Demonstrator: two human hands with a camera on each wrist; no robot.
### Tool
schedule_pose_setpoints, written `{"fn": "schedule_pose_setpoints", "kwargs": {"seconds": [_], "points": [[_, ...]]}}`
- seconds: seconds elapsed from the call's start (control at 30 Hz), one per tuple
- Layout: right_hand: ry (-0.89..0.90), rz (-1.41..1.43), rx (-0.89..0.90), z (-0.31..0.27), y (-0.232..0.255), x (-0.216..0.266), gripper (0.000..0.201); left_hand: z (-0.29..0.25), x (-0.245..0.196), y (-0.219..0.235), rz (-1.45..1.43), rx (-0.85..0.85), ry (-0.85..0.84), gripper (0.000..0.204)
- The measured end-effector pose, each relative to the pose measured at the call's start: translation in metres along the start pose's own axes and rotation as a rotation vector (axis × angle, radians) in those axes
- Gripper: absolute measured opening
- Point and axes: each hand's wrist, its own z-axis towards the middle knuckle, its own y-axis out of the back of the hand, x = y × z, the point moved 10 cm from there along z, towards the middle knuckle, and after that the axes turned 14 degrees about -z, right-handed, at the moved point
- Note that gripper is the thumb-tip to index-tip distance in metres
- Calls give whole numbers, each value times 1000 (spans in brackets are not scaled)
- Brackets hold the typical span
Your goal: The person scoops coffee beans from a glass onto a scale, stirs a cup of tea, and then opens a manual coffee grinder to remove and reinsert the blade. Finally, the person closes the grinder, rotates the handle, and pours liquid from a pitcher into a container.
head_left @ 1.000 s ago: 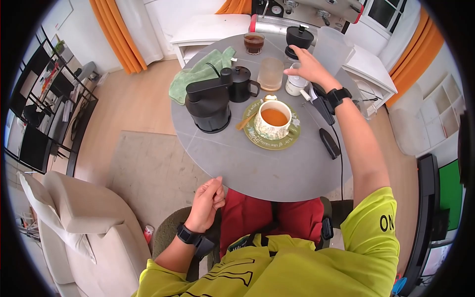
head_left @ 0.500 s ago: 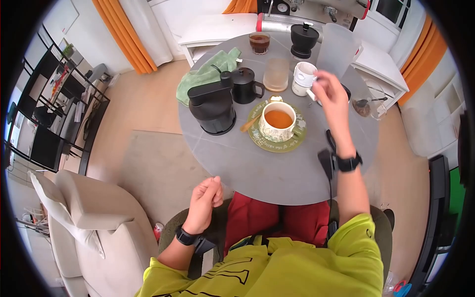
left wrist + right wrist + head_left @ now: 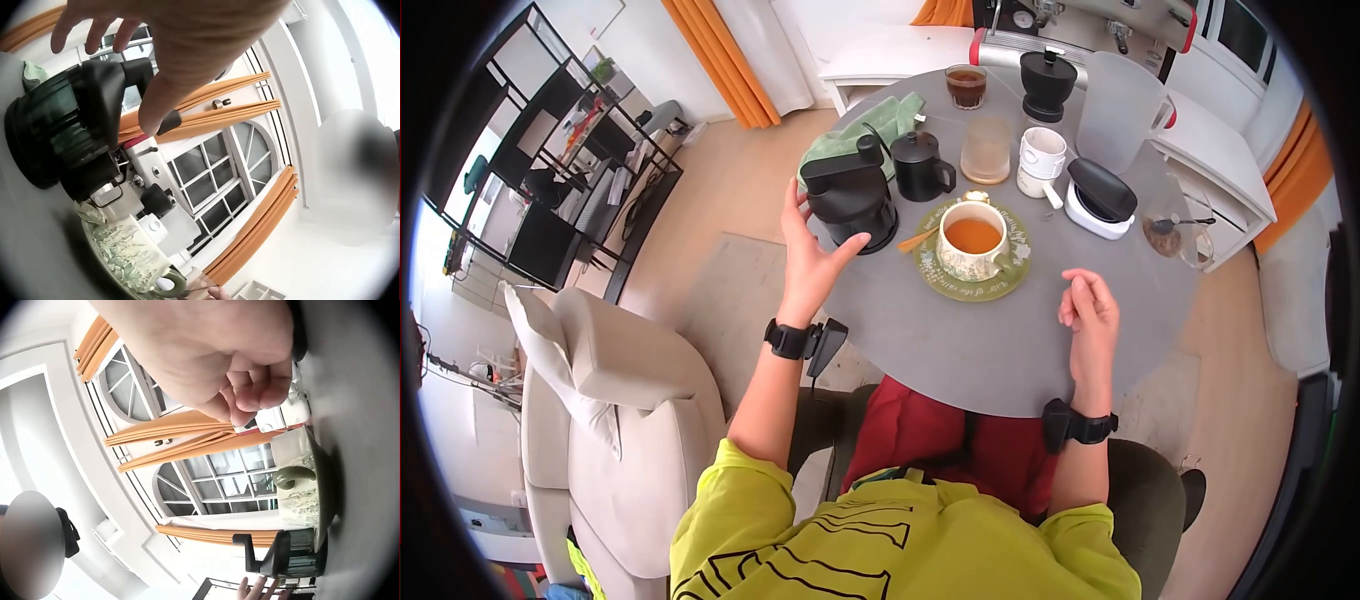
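Observation:
My left hand (image 3: 808,262) is beside a black appliance with a top arm (image 3: 845,195), thumb and fingers spread around its near left side; whether they touch it I cannot tell. In the left wrist view that appliance (image 3: 59,122) stands under the spread fingers. My right hand (image 3: 1092,315) is over the table's right front part, fingers loosely bent, holding nothing; the right wrist view shows the bent fingers (image 3: 259,387) too. Between the hands, a floral cup of orange-brown drink (image 3: 972,238) sits on a green saucer (image 3: 975,291), a wooden spoon (image 3: 919,239) at its left.
Behind stand a black lidded pot (image 3: 919,168), a frosted glass (image 3: 985,152), stacked white cups (image 3: 1041,152), a glass of dark drink (image 3: 966,88), a black grinder (image 3: 1046,85) and a clear jug (image 3: 1115,115). A white device with a black top (image 3: 1102,195) lies right; a green towel (image 3: 890,118) lies left.
My left hand has risen from near the table's front edge to the black appliance, its fingers spreading. My right hand has drawn back from the white cups towards the front. The head view has shifted.

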Motion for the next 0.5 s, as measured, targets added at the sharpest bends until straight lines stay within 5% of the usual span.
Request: {"fn": "schedule_pose_setpoints", "kwargs": {"seconds": [0.13, 0.23, 0.3, 0.33, 0.4, 0.5], "points": [[-57, 141, 29, -1, 5, -8, 20, -1, -23, 4, 65, -146, -130, 96], [-91, 250, 36, 0, 9, -12, 20, -10, -104, 4, 77, -272, -326, 84], [-129, 302, 51, -2, 11, -18, 20, -4, -142, -34, -70, 9, -366, 75], [-152, 341, 60, -2, 11, -22, 20, 1, -155, -43, -63, 9, -361, 75], [-169, 387, 73, -2, 10, -25, 19, 13, -180, -100, 81, 312, -445, 73], [-207, 432, 98, -9, 9, -30, 19, 52, -161, -160, 232, 499, -443, 75]]}}
